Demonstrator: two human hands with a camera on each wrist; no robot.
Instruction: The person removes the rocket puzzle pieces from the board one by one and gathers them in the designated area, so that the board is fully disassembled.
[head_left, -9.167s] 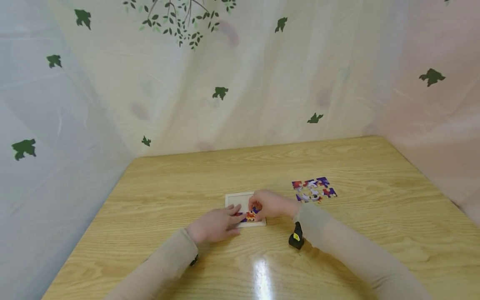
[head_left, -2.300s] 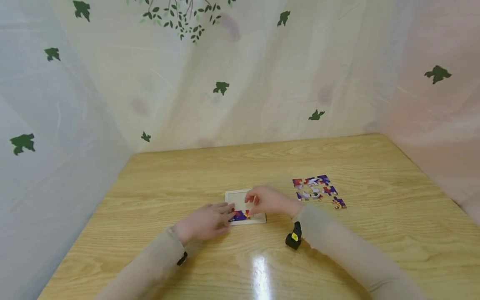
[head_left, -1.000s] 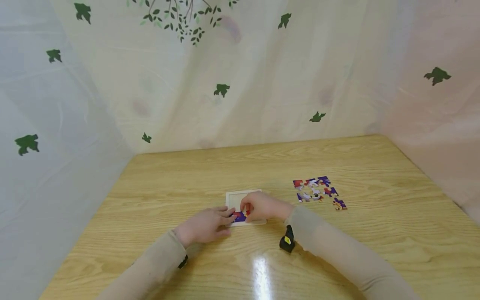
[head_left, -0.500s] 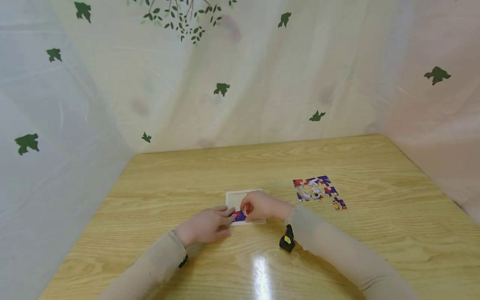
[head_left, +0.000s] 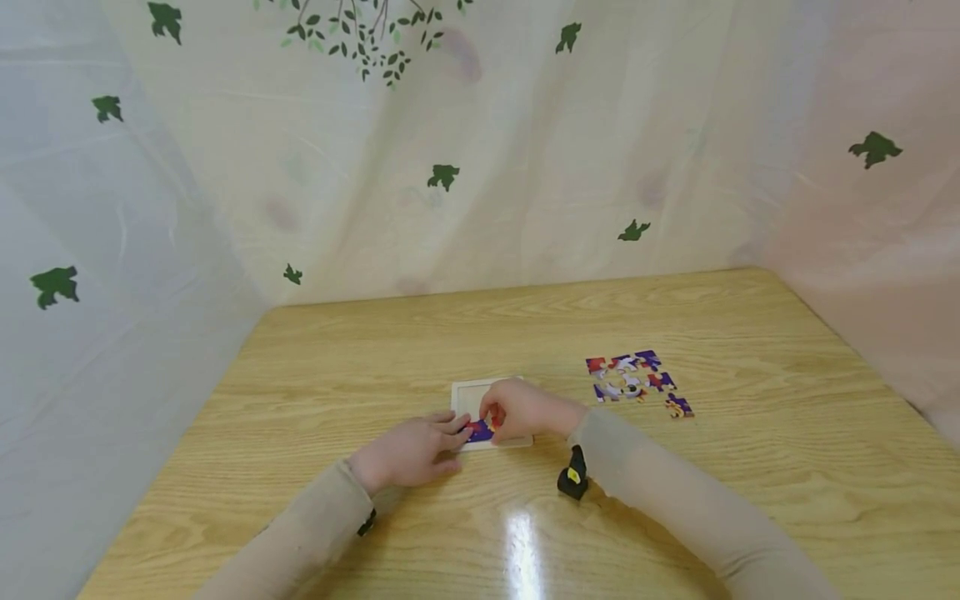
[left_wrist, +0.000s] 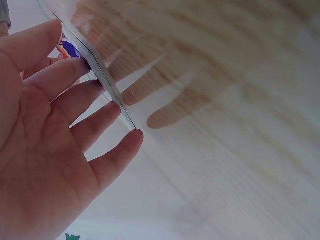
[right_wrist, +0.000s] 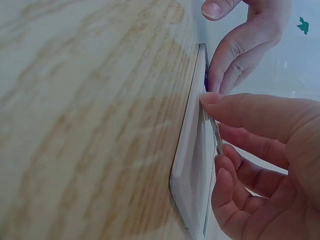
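A pale puzzle tray (head_left: pixel 471 400) lies on the wooden table, with purple and red jigsaw pieces (head_left: pixel 478 432) along its near side. My left hand (head_left: pixel 408 452) rests on the tray's left part, fingers straight and spread over its edge and the pieces. In the right wrist view, my right hand (right_wrist: pixel 280 145) pinches a thin jigsaw piece (right_wrist: pixel 219 140) between thumb and fingers, tilted over the tray's rim (right_wrist: pixel 187 155). From the head view, that hand (head_left: pixel 528 410) covers the right side of the tray, and a little red and orange shows at its fingertips.
Several loose jigsaw pieces (head_left: pixel 626 379) lie right of the tray, beyond the right wrist. One purple and yellow piece (head_left: pixel 678 406) sits apart at their near right corner. A black device with a yellow mark (head_left: pixel 573 475) hangs under the right wrist. Patterned cloth surrounds the table (head_left: pixel 360 350).
Since the oldest frame, a purple and yellow piece has appeared beside the loose group. My right hand has shifted slightly left and down over the tray; both hands hold nearly still in the last second.
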